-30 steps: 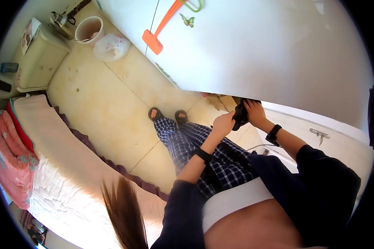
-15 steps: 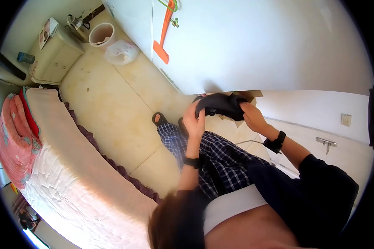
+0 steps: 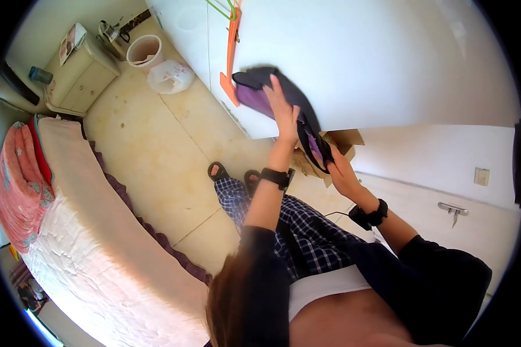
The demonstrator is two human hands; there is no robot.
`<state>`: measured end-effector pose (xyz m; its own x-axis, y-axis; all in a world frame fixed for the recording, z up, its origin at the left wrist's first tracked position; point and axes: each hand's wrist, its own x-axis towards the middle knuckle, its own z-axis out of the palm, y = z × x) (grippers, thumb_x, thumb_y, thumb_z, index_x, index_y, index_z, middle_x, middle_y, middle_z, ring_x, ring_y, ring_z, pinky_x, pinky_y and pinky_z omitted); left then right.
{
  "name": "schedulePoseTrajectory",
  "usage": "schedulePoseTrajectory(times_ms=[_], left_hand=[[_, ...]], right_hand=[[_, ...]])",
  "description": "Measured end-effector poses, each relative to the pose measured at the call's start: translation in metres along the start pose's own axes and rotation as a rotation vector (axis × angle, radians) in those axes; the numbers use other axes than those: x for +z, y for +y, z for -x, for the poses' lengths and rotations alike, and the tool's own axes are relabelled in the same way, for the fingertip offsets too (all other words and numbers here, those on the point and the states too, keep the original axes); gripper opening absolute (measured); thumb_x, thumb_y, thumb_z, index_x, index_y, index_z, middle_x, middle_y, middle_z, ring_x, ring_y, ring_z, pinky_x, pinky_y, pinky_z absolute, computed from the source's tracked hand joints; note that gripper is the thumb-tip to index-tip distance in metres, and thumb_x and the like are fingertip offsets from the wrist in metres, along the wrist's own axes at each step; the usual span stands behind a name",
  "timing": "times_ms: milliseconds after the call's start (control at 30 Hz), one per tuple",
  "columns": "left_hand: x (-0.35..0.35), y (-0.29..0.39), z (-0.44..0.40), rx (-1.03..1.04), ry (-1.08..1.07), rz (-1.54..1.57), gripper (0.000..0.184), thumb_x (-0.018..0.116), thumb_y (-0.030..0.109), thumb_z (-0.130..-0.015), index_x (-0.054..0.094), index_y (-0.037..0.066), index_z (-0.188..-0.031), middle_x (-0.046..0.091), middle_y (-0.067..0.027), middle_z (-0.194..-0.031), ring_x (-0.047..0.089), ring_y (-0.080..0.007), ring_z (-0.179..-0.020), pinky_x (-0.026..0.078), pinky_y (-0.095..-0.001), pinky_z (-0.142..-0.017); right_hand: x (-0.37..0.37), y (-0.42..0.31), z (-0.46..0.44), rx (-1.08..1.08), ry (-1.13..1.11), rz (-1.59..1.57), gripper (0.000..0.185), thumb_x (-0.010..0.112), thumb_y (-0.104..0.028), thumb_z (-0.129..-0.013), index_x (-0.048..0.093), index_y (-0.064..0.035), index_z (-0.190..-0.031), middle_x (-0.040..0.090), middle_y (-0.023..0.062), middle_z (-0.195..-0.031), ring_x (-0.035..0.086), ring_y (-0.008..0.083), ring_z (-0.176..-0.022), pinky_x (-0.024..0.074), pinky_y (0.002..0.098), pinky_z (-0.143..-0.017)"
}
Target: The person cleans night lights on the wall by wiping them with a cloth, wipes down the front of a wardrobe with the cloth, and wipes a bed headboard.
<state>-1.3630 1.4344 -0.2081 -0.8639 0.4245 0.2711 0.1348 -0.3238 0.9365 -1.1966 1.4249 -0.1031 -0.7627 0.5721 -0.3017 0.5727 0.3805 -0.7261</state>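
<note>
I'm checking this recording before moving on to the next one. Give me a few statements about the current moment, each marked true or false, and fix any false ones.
1. Both the left hand and the right hand touch the black and purple item. True.
2. The patterned pink bedding lies on the floor. False: the patterned pink bedding is on the bed.
3. A white plastic bag sits next to the bin. True.
4. The orange tool is in the right hand. False: the orange tool is in neither hand.
</note>
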Motion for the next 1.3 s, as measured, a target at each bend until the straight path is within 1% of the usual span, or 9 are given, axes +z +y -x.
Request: schedulePoseTrajectory(times_ms=[67, 167, 267, 367, 500, 667, 867, 1000, 1300], left_hand=[[0.005, -0.034, 0.013, -0.127, 0.042, 0.162, 0.078, 0.031, 0.055, -0.089, 0.003, 0.008, -0.145, 0.005, -0.0108, -0.151, -0.001, -0.0371, -0.137, 0.007, -0.048, -0.11], [-0.008, -0.085, 0.047, -0.13, 0.079, 0.292, 0.084, 0.029, 0.064, -0.086, -0.004, 0.013, -0.145, -0.003, -0.008, -0.152, -0.002, -0.0325, -0.138, 0.011, -0.0569, -0.106], [-0.011, -0.177, 0.111, -0.332, 0.121, 0.415, 0.08, 0.036, 0.053, -0.088, -0.001, 0.011, -0.145, -0.001, -0.0098, -0.151, 0.001, -0.0337, -0.138, 0.009, -0.0512, -0.108], [-0.011, -0.155, 0.109, -0.423, 0.126, 0.377, 0.078, 0.038, 0.049, -0.089, 0.0, 0.01, -0.145, 0.001, -0.0105, -0.151, 0.002, -0.0348, -0.137, 0.008, -0.0498, -0.109], [0.001, -0.065, 0.017, -0.183, 0.123, 0.229, 0.076, 0.041, 0.044, -0.089, 0.002, 0.009, -0.145, 0.003, -0.0115, -0.151, 0.004, -0.0363, -0.137, 0.007, -0.0478, -0.109], [0.013, -0.003, -0.054, 0.164, 0.104, -0.016, 0.072, 0.047, 0.028, -0.084, 0.013, 0.003, -0.143, 0.014, -0.0179, -0.148, 0.007, -0.045, -0.134, 0.005, -0.0469, -0.11], [0.01, -0.128, 0.02, -0.252, 0.186, 0.303, 0.064, 0.042, 0.03, -0.087, 0.021, 0.003, -0.142, 0.024, -0.0165, -0.144, 0.015, -0.0407, -0.133, 0.009, -0.044, -0.109], [0.002, -0.17, 0.096, -0.444, 0.16, 0.267, 0.069, 0.039, 0.04, -0.086, 0.021, 0.003, -0.141, 0.026, -0.0191, -0.141, 0.016, -0.0427, -0.132, 0.009, -0.046, -0.109], [0.053, 0.07, -0.072, 0.362, 0.115, -0.136, 0.082, 0.033, 0.06, -0.084, 0.022, 0.002, -0.141, 0.025, -0.0258, -0.138, 0.014, -0.0501, -0.129, 0.006, -0.055, -0.106]], right_hand=[[0.0, 0.009, -0.005, -0.01, -0.009, 0.069, 0.042, 0.039, -0.006, -0.084, 0.038, 0.0002, -0.126, 0.053, 0.0252, -0.105, 0.051, 0.0394, -0.098, 0.0408, 0.0391, -0.085], [0.024, 0.052, -0.019, 0.018, -0.075, 0.314, 0.032, 0.042, -0.01, -0.084, 0.044, 0.0003, -0.114, 0.055, 0.026, -0.097, 0.055, 0.039, -0.089, 0.0434, 0.0423, -0.077], [0.061, 0.046, -0.038, 0.082, -0.17, 0.621, 0.016, 0.049, -0.015, -0.08, 0.051, -0.0007, -0.088, 0.059, 0.023, -0.075, 0.057, 0.0409, -0.072, 0.0438, 0.0488, -0.065], [0.094, 0.068, -0.019, -0.007, -0.094, 0.476, 0.018, 0.045, -0.012, -0.083, 0.051, -0.0021, -0.097, 0.057, 0.0259, -0.079, 0.056, 0.0426, -0.075, 0.044, 0.0492, -0.065], [0.071, 0.069, -0.014, 0.079, 0.131, 0.218, 0.027, 0.042, -0.013, -0.087, 0.048, -0.0019, -0.11, 0.055, 0.0266, -0.079, 0.055, 0.0434, -0.076, 0.0427, 0.0473, -0.065], [0.031, 0.04, -0.053, -0.063, 0.036, 0.145, 0.031, 0.04, -0.018, -0.089, 0.047, -0.0004, -0.113, 0.058, 0.0256, -0.086, 0.055, 0.043, -0.076, 0.0427, 0.0492, -0.065], [0.058, 0.087, -0.047, 0.023, -0.056, 0.041, 0.026, 0.038, -0.018, -0.092, 0.053, 0.0014, -0.101, 0.063, 0.0149, -0.081, 0.059, 0.0277, -0.077, 0.0433, 0.0356, -0.07], [0.072, 0.116, -0.029, 0.104, -0.134, 0.016, 0.03, 0.035, -0.024, -0.094, 0.052, 0.0011, -0.096, 0.06, 0.0159, -0.078, 0.057, 0.0303, -0.075, 0.0431, 0.0368, -0.071], [0.049, 0.052, -0.047, -0.139, 0.294, -0.244, 0.028, 0.034, -0.02, -0.097, 0.048, 0.0028, -0.087, 0.048, 0.0152, -0.075, 0.044, 0.0248, -0.067, 0.0373, 0.0352, -0.063]])
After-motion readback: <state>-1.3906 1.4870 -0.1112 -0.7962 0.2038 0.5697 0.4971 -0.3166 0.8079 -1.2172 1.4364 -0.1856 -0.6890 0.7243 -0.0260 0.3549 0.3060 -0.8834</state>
